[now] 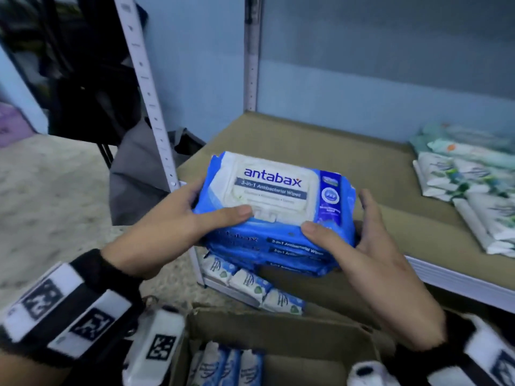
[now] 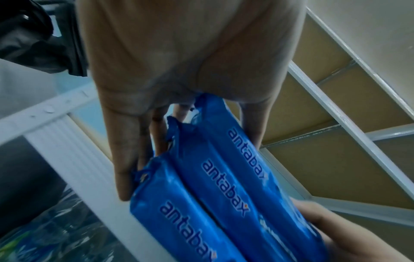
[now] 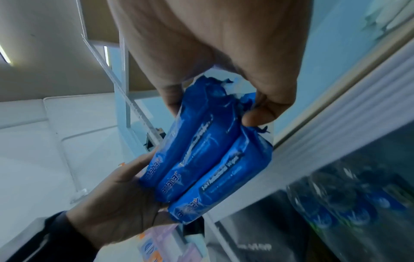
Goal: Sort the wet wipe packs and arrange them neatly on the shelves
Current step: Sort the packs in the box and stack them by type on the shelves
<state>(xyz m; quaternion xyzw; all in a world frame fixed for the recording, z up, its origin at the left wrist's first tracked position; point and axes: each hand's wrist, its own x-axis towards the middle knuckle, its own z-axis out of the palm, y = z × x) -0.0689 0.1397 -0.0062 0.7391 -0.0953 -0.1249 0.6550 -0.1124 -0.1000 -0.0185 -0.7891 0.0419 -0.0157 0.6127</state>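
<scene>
A stack of three blue antabax wipe packs [image 1: 276,207] hangs between both hands just in front of the brown shelf board [image 1: 320,151]. My left hand [image 1: 178,218] grips the stack's left end, thumb lying on the white lid. My right hand [image 1: 359,235] grips the right end, thumb on top, fingers underneath. In the left wrist view the three packs [image 2: 215,186] show their sides, held by the left hand [image 2: 179,74]. The right wrist view shows the same stack [image 3: 201,159] held by the right hand [image 3: 224,58].
White and green wipe packs [image 1: 471,188] lie on the shelf at the right. Small white and blue packs [image 1: 250,285] sit on the lower shelf. An open cardboard box [image 1: 278,327] with more packs stands below. A white shelf upright [image 1: 150,98] rises at the left.
</scene>
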